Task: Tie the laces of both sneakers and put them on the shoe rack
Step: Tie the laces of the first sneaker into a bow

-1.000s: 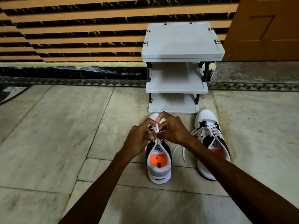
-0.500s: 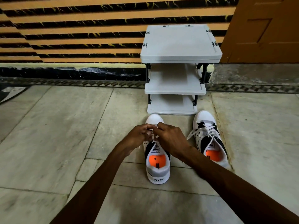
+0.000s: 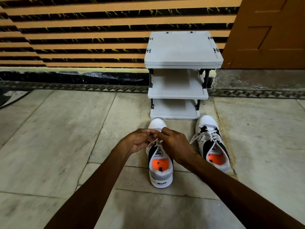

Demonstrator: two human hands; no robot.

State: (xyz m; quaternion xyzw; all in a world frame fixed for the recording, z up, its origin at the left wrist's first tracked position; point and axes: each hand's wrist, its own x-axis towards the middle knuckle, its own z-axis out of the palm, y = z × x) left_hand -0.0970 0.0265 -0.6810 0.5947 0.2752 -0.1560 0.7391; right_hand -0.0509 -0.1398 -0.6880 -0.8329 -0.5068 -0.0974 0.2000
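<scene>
Pinching thin white laces (image 3: pixel 152 143) over black-and-white leather sneaker (image 3: pixel 160 172), left hand (image 3: pixel 137 140) and right hand (image 3: pixel 175 144) both closed on them, second matching sneaker (image 3: pixel 212 146) right of right hand, grey plastic three-tier shoe rack (image 3: pixel 182 63) beyond hands.

The floor (image 3: pixel 57 138) is laid in large pale grey stone slabs with dark seams, edged along the far side by a patterned border strip (image 3: pixel 74 87). Behind it rises a wall (image 3: pixel 82 30) banded in orange and black marble-like stripes above a black skirting (image 3: pixel 66 76). At the right stands a brown panelled wooden door (image 3: pixel 272 30), over a grey stone threshold (image 3: pixel 259 80).
</scene>
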